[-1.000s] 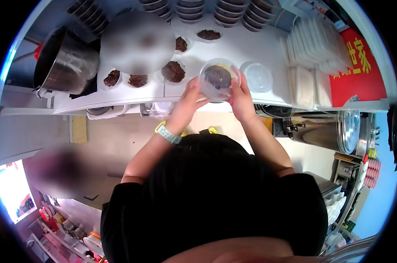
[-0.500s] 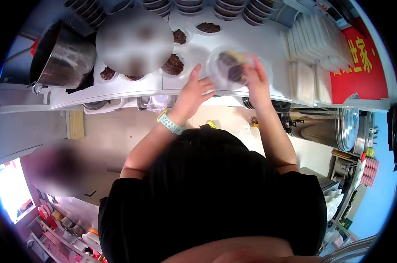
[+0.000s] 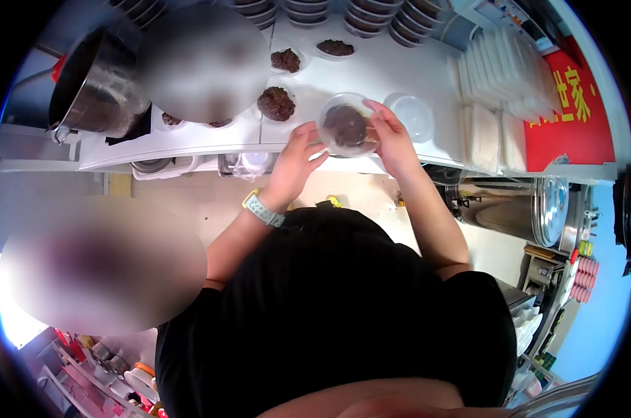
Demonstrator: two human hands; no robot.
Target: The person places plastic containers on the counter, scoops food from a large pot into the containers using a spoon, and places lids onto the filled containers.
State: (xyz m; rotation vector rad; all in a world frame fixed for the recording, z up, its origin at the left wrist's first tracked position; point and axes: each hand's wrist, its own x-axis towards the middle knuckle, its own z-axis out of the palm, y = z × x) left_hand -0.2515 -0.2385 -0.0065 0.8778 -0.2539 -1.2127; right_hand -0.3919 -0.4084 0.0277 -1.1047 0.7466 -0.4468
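Between my hands is a round clear plastic bowl [image 3: 345, 125] with dark brown food in it. The food looks hazy, as if seen through a clear lid. My right hand [image 3: 393, 142] grips the bowl's right side, thumb and fingers bent around the rim. At the left rim, my left hand [image 3: 300, 159] holds the bowl with curled fingers; a watch with a pale band is on that wrist. A clear round plastic piece [image 3: 411, 117], bowl or lid, lies on the white counter [image 3: 392, 66] just right of the bowl.
Bowls of dark food [image 3: 276, 103] stand left of and behind my hands. Stacked filled bowls [image 3: 368, 15] line the back. A large metal pot [image 3: 110, 94] is at left, white foam boxes [image 3: 500, 73] at right. Blurred patches hide some areas.
The bowl has moved slightly down and left, with less motion blur. My left hand, earlier apart from it with spread fingers, now holds its left side. The plastic piece at right is uncovered.
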